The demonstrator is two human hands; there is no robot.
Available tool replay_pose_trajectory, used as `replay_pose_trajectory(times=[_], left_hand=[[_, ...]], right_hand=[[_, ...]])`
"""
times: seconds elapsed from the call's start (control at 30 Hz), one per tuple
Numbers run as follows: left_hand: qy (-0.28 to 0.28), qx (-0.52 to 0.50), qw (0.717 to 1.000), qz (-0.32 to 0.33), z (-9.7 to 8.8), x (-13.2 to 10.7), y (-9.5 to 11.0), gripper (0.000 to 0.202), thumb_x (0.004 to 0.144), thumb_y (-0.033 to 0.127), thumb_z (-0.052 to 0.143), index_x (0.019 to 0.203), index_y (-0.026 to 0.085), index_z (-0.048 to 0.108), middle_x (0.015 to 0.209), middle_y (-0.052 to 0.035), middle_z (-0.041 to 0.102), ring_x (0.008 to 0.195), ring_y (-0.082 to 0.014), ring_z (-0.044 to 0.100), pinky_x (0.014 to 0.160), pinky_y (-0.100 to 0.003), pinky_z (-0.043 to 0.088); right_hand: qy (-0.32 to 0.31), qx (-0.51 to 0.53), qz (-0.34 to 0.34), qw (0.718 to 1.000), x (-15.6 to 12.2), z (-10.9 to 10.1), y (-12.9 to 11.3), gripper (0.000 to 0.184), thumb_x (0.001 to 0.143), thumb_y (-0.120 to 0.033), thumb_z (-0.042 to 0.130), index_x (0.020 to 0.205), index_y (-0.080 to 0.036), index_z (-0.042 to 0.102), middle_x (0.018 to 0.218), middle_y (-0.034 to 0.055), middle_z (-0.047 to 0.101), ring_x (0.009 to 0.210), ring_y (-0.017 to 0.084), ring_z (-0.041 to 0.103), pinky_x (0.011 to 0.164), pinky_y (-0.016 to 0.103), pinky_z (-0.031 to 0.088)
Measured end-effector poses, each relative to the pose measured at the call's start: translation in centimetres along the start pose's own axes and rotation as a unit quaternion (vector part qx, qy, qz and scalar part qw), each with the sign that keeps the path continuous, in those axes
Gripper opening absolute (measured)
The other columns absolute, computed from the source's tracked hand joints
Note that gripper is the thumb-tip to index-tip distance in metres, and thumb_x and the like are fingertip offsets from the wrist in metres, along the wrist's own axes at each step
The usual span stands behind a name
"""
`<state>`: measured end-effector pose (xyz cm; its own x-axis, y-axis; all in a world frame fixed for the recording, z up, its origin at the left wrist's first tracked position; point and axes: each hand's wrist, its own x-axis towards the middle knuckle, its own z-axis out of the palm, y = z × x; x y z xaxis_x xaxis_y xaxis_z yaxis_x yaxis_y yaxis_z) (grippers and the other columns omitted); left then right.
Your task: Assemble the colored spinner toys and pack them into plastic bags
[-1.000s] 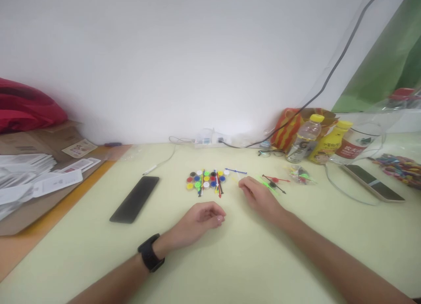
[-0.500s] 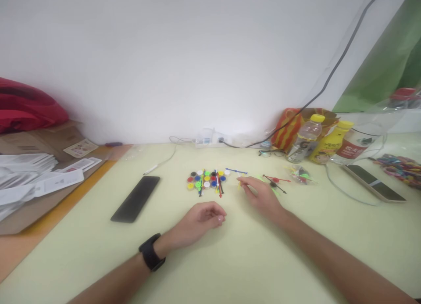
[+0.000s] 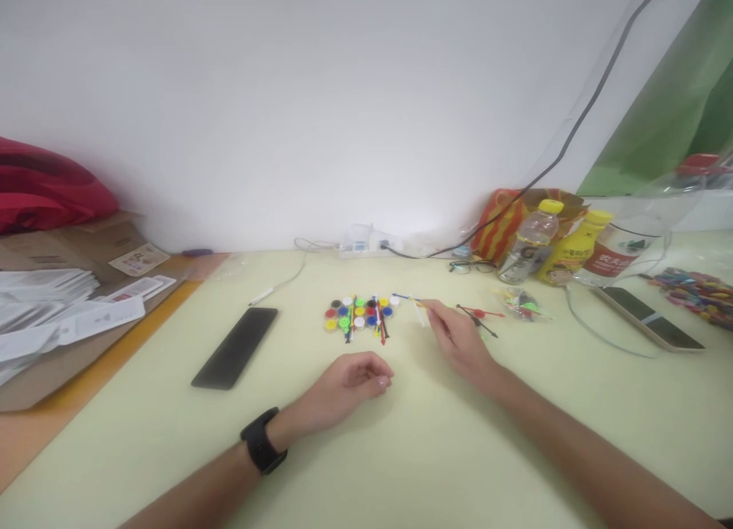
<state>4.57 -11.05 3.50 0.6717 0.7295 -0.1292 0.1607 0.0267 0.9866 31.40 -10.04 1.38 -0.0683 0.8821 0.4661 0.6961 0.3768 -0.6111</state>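
My left hand (image 3: 348,385) rests on the pale yellow table (image 3: 401,453), fingers curled loosely inward, a black watch (image 3: 262,441) on its wrist. My right hand (image 3: 458,340) reaches forward, its fingertips pinched on a small pale stick (image 3: 422,315). Just ahead lies a cluster of small coloured discs and sticks (image 3: 360,315). A blue stick (image 3: 405,297) lies beyond my right fingertips. A red and a black stick (image 3: 479,317) lie to the right of that hand.
A black phone (image 3: 235,347) lies left of centre. Stacked white papers (image 3: 62,308) sit on cardboard at the left. Bottles (image 3: 558,250), glasses (image 3: 472,266), a second phone (image 3: 650,317), a clear bag of coloured bits (image 3: 522,304) and a cable fill the right back.
My right hand has slid a little forward and lifted its fingertips, now pinching a small pale stick near the blue one. My left hand has stayed still.
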Motion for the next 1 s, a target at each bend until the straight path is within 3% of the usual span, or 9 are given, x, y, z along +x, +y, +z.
replay_pose_trajectory(times=[0.17, 0.27, 0.43, 0.7, 1.0], left_hand=[[0.0, -0.004, 1.0, -0.005, 0.0, 0.0, 0.1, 0.022, 0.096, 0.039, 0.069, 0.1, 0.017, 0.07, 0.093, -0.0047, 0.066, 0.09, -0.018, 0.06, 0.085, -0.031, 0.048], [0.0, -0.007, 1.0, -0.006, 0.1, 0.0, 0.2, 0.022, 0.095, 0.039, 0.07, 0.099, 0.017, 0.07, 0.092, -0.0046, 0.066, 0.091, -0.0179, 0.06, 0.085, -0.03, 0.048], [0.001, -0.001, 1.0, -0.005, 0.2, 0.0, 0.2, 0.024, 0.095, 0.04, 0.071, 0.099, 0.017, 0.07, 0.091, -0.0048, 0.066, 0.088, -0.0178, 0.06, 0.083, -0.03, 0.047], [-0.002, -0.003, 1.0, -0.007, 0.0, 0.0, -0.2, 0.023, 0.096, 0.04, 0.069, 0.101, 0.017, 0.07, 0.093, -0.0049, 0.066, 0.092, -0.0181, 0.06, 0.085, -0.03, 0.047], [-0.001, 0.001, 1.0, -0.005, 0.1, 0.0, 0.0, 0.022, 0.096, 0.039, 0.07, 0.099, 0.017, 0.07, 0.091, -0.0039, 0.066, 0.09, -0.017, 0.06, 0.083, -0.028, 0.046]], right_hand=[[0.028, 0.034, 0.0, 0.999, 0.3, 0.2, 0.0, 0.021, 0.107, -0.033, 0.036, 0.11, -0.022, 0.054, 0.079, 0.0029, 0.059, 0.067, 0.02, 0.057, 0.059, 0.03, 0.044], [0.043, 0.039, -0.034, 0.998, 0.6, 0.4, 0.1, 0.023, 0.106, -0.031, 0.041, 0.111, -0.022, 0.061, 0.093, 0.007, 0.063, 0.076, 0.02, 0.06, 0.064, 0.031, 0.047], [0.05, 0.035, -0.042, 0.997, 0.7, 0.9, 0.9, 0.022, 0.102, -0.02, 0.041, 0.107, -0.022, 0.061, 0.095, 0.006, 0.067, 0.083, 0.021, 0.063, 0.077, 0.033, 0.051], [0.012, 0.025, -0.061, 0.998, 0.7, 1.9, 2.4, 0.034, 0.097, -0.01, 0.041, 0.118, -0.021, 0.066, 0.123, 0.0096, 0.07, 0.112, 0.024, 0.066, 0.098, 0.041, 0.052], [-0.021, 0.013, -0.056, 0.998, 0.5, 1.9, 2.0, 0.03, 0.1, -0.015, 0.045, 0.116, -0.02, 0.069, 0.125, 0.0101, 0.07, 0.118, 0.025, 0.065, 0.104, 0.042, 0.052]])
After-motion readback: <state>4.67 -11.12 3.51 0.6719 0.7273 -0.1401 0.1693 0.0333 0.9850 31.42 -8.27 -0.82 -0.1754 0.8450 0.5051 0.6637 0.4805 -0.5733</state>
